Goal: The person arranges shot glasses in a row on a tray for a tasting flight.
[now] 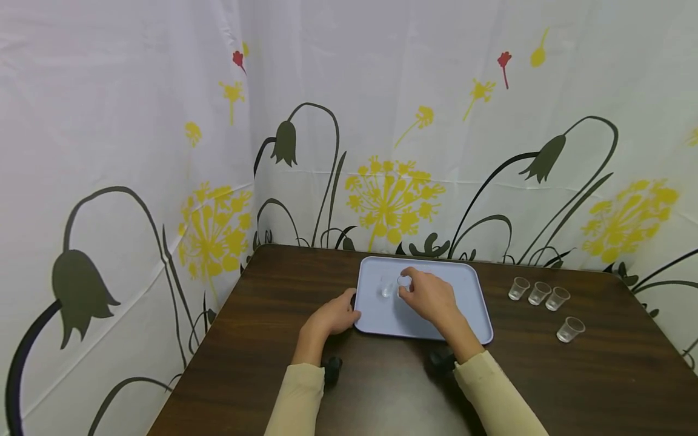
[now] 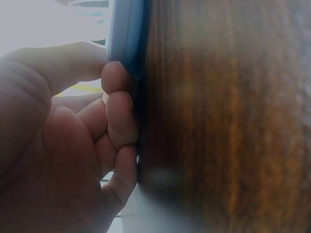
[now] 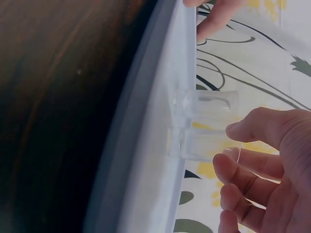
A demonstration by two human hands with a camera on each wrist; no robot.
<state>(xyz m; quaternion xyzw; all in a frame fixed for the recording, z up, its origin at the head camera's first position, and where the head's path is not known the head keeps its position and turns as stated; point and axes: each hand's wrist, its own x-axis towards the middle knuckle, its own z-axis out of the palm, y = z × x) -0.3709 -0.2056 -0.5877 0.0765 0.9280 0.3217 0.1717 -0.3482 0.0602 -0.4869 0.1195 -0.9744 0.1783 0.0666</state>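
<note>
A pale blue rectangular tray (image 1: pixel 452 284) lies on the dark wooden table. My left hand (image 1: pixel 329 315) grips its left rim, with the thumb on the edge and the fingers curled against the side in the left wrist view. Over the tray, my right hand (image 1: pixel 433 297) pinches a small clear shot glass (image 3: pixel 201 144) near its rim between thumb and fingers. That glass stands upright with its base on or very close to the tray. Just left of it, a second clear shot glass (image 1: pixel 386 287) stands on the tray, almost touching the first.
Right of the tray, several more clear shot glasses (image 1: pixel 540 293) stand in a slanted row on the table (image 1: pixel 616 363). One single glass (image 1: pixel 570 329) stands nearer the front. A white curtain (image 1: pixel 382 72) with flower prints hangs behind and to the left of the table.
</note>
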